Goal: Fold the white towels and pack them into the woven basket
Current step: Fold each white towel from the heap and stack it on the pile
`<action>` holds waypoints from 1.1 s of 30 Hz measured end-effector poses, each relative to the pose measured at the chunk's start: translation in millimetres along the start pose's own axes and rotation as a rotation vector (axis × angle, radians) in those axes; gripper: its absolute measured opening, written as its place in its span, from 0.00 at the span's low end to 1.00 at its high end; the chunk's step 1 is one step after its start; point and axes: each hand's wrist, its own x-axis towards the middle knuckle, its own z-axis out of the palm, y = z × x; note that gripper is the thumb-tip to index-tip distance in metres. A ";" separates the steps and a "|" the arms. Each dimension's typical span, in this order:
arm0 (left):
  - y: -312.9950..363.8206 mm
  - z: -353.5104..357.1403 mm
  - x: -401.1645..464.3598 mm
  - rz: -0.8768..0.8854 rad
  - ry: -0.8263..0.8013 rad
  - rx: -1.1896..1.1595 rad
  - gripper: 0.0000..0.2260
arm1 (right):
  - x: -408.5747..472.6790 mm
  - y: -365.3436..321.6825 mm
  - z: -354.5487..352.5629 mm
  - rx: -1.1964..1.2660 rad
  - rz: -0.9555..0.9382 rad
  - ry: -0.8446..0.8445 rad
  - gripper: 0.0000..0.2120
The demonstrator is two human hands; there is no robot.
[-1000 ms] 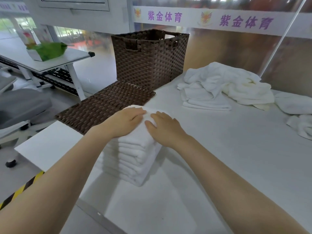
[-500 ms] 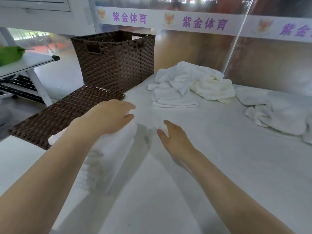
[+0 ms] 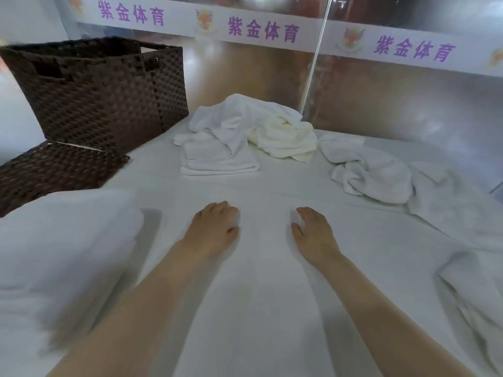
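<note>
A white towel (image 3: 261,281) lies spread flat on the table in front of me. My left hand (image 3: 215,229) and my right hand (image 3: 313,232) rest palm down near its far edge, fingers bent, each pinching a bit of cloth between thumb and fingers. A blurred stack of folded white towels (image 3: 68,240) sits at the near left, apart from my left arm. The dark brown woven basket (image 3: 103,91) stands upright at the far left, its inside hidden. Unfolded white towels (image 3: 253,126) are heaped at the back centre.
The basket's woven lid (image 3: 54,172) lies flat in front of the basket. A folded towel (image 3: 217,161) sits under the heap. More crumpled towels lie at the right (image 3: 373,178) and near right (image 3: 476,281). A reflective wall with a purple-lettered banner (image 3: 264,31) closes the back.
My left hand left the folded stack and moved right; both hands now lie side by side on the flat towel. The view has swung right, leaving the stack at the left.
</note>
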 end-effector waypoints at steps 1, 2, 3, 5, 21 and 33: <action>3.4 9.2 1.8 0.000 0.029 -0.005 0.20 | 3.4 10.3 -3.0 -0.003 0.017 0.027 0.21; 7.2 16.8 3.2 -0.006 0.065 -0.021 0.20 | 7.8 19.6 -6.6 -0.004 0.034 0.051 0.21; 10.5 22.6 4.2 -0.013 0.104 -0.038 0.21 | 12.7 27.9 -9.9 -0.009 0.047 0.071 0.21; 12.4 30.3 6.6 -0.021 0.182 -0.049 0.20 | 24.9 39.9 -16.1 -0.037 0.069 0.084 0.21; 3.6 42.3 14.7 -0.021 0.261 -0.031 0.26 | 180.7 -75.7 45.9 -0.171 -0.161 -0.126 0.27; 7.6 41.0 12.6 -0.060 0.393 -0.043 0.27 | 138.9 -70.0 49.8 -0.239 -0.272 0.149 0.08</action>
